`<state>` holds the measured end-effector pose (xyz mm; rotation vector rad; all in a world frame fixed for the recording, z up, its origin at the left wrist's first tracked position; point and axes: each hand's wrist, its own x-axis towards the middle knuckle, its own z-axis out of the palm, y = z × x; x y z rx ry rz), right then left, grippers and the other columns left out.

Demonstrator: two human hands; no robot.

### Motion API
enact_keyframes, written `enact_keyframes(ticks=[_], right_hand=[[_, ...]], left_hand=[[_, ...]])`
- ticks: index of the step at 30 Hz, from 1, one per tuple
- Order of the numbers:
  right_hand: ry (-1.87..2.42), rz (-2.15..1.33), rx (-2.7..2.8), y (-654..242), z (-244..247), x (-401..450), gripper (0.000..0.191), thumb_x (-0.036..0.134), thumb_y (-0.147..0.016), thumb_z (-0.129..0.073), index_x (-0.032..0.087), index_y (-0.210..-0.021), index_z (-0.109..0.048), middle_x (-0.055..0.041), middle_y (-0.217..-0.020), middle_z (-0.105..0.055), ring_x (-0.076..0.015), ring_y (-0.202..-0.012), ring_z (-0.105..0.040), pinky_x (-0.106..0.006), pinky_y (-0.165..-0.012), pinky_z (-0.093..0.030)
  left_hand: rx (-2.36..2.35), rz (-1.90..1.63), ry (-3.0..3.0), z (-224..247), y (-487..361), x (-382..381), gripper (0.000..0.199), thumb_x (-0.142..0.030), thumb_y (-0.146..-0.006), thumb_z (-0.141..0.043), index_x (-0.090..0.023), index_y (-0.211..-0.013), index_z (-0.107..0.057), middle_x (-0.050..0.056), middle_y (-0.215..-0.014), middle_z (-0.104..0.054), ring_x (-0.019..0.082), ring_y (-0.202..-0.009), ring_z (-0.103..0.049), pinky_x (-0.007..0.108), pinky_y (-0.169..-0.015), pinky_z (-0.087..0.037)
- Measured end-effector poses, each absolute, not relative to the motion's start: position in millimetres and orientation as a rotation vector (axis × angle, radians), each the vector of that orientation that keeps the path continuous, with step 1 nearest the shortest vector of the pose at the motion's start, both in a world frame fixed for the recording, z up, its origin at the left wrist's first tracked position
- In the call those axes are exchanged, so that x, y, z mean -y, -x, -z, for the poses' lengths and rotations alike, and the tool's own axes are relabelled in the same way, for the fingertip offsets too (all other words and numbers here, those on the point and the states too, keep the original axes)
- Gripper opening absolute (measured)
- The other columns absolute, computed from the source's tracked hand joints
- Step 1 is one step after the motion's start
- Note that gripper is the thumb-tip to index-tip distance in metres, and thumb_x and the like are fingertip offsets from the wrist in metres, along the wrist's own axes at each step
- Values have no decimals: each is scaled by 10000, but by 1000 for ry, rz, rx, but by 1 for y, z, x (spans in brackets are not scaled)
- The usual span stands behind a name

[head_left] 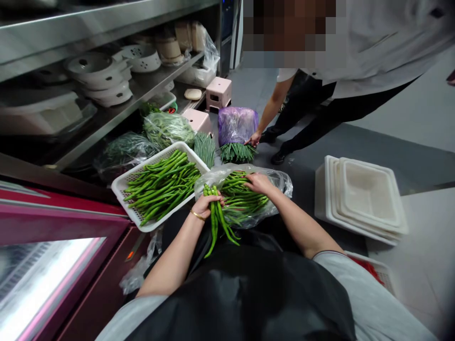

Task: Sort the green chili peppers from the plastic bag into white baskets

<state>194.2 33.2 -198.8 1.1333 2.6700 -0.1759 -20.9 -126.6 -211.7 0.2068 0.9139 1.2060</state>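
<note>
A small bunch of long green chili peppers [215, 219] hangs from my left hand [207, 204], whose fingers are wrapped round its upper end. My right hand [259, 183] reaches into an open clear plastic bag [283, 182] full of more green chilies [245, 196]. Its fingers are bent down onto the chilies at the bag's far side; whether they grip any is hidden. Left of the bag, a white perforated basket [122, 188] holds a heap of green chilies [163, 184], mostly lying lengthwise.
A co-worker [355, 57] bends over a purple-wrapped bundle of green stalks [237, 128], one hand touching it. Stacked white tubs [369, 192] stand right. Bagged greens [167, 128] and pink stools [218, 92] lie beyond the basket, beside a metal shelf [149, 85] with pots.
</note>
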Motion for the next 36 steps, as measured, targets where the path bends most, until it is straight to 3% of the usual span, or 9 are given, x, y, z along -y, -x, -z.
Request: enact_keyframes(ticks=[4,8,13,17,20,27,29,32,36], right_hand=[[-1215,280,-2558,-207,199,-34,439,471,-935,-494,177,-1243,-603,-138,-1248,-647,-241,-1136,-601,-296,-932,-432],[-1339,318,-2480,-215,202,-34,444,381,-941,-474,167,-1323,-549,-138,-1366,-571,-237,-1183,-584,-297,-948,-442],[-1365,341,-2378,-215,200,-39,500,341,-849,-609,120,-1297,-575,-177,-1235,-647,-278,-1100,-629,-322,-874,-482],[-1455,269,-2465,-209,192,-43,409,323,-961,-395,167,-1285,-589,-148,-1222,-645,-254,-1093,-623,-323,-876,-471],[-1435,227,-2591,-195,187,-41,400,331,-978,-352,194,-1219,-640,-129,-1172,-657,-246,-1043,-631,-318,-867,-462],[-739,143,-2780,-138,211,-12,343,270,-888,-556,129,-1187,-647,-168,-1197,-634,-283,-1181,-531,-387,-972,-398],[-665,142,-2704,-128,214,-4,341,271,-876,-573,116,-1171,-648,-172,-1142,-656,-282,-1114,-577,-407,-948,-414],[-708,177,-2628,-127,198,0,310,260,-915,-490,112,-1132,-655,-176,-1074,-679,-259,-960,-652,-372,-846,-465],[-988,143,-2688,-143,159,7,309,260,-933,-431,96,-1095,-636,-194,-1041,-683,-275,-962,-658,-328,-797,-475]], left_hand=[[-956,-1181,-160,208,19,124,261,-72,-572,-711,-116,-799,-591,57,-682,-691,140,-550,-631,274,-580,-534],[-985,-1150,-132,206,17,124,267,-48,-584,-688,-110,-826,-591,99,-788,-729,154,-590,-663,283,-609,-547],[-951,-1163,-153,207,17,125,232,-74,-610,-689,-122,-811,-585,27,-632,-665,133,-534,-624,283,-599,-537],[-957,-1197,-172,208,18,126,222,-91,-609,-695,-114,-803,-588,2,-580,-614,112,-494,-576,260,-549,-507],[-961,-1205,-170,207,19,126,247,-95,-601,-707,-120,-813,-583,-10,-581,-600,105,-484,-566,254,-534,-504],[-924,-1198,-199,209,18,125,239,-140,-583,-729,-119,-770,-583,-5,-563,-586,109,-476,-555,260,-523,-498],[-938,-1206,-198,210,20,125,236,-140,-589,-734,-115,-774,-589,-2,-571,-592,111,-479,-561,262,-525,-503],[-952,-1205,-186,210,22,126,249,-133,-595,-747,-109,-796,-601,4,-589,-611,114,-486,-576,261,-522,-514],[-988,-1184,-147,207,14,124,234,-102,-606,-753,-104,-790,-608,33,-625,-663,125,-503,-609,255,-523,-523]])
